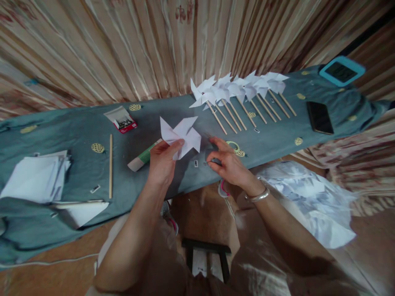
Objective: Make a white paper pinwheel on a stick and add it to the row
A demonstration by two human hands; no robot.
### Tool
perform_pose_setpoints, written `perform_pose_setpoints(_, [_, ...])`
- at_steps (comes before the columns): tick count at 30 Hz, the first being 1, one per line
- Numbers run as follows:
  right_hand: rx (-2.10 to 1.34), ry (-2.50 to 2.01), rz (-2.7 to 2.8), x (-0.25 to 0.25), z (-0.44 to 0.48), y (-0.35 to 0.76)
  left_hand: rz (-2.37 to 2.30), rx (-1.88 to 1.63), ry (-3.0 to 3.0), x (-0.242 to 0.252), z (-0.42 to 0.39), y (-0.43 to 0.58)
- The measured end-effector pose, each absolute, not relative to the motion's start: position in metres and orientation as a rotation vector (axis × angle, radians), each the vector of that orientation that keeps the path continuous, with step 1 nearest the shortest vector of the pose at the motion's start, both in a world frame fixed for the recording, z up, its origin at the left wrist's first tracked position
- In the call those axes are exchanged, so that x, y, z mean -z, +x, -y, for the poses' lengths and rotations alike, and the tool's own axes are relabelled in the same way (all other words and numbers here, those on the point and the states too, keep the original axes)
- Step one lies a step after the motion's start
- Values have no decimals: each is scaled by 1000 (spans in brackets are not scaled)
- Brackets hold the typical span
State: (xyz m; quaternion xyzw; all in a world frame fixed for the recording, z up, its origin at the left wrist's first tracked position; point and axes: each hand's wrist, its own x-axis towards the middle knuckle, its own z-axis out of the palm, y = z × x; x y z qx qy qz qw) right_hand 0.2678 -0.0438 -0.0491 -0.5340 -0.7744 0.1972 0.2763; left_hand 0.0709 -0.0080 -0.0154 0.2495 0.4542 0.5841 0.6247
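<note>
My left hand [163,161] pinches a white paper pinwheel head [189,132] near its centre, thumb on top, above the cloth-covered table. It has no stick on it. To its right, my right hand [231,165] has its index finger pointing left and the other fingers curled. Something small and dark shows at those curled fingers, too unclear to name. A yellow-green ring [233,144] lies just behind the right hand. Beside the left hand, partly covered by it, is a green and whitish packet [142,157].
Several finished pinwheels [206,91] on sticks lie in a row at the back. A red box of small metal pieces [125,123], a wooden stick [110,166] and a paper stack [33,176] lie left. A phone [320,117], blue clock [342,70] and plastic bag [305,193] are right.
</note>
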Motion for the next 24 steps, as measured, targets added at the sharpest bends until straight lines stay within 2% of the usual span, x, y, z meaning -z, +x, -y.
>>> perform_pose_setpoints(16, [-280, -1627, 2443, 30, 62, 238, -1010, -1331, 611, 19, 10, 76])
perform_pose_setpoints(19, [-394, -1541, 2306, 25, 63, 244, -1017, -1331, 619, 18, 10, 77])
perform_pose_setpoints(24, [-725, -1414, 1652, 11, 60, 253, -1044, -1309, 626, 19, 14, 80])
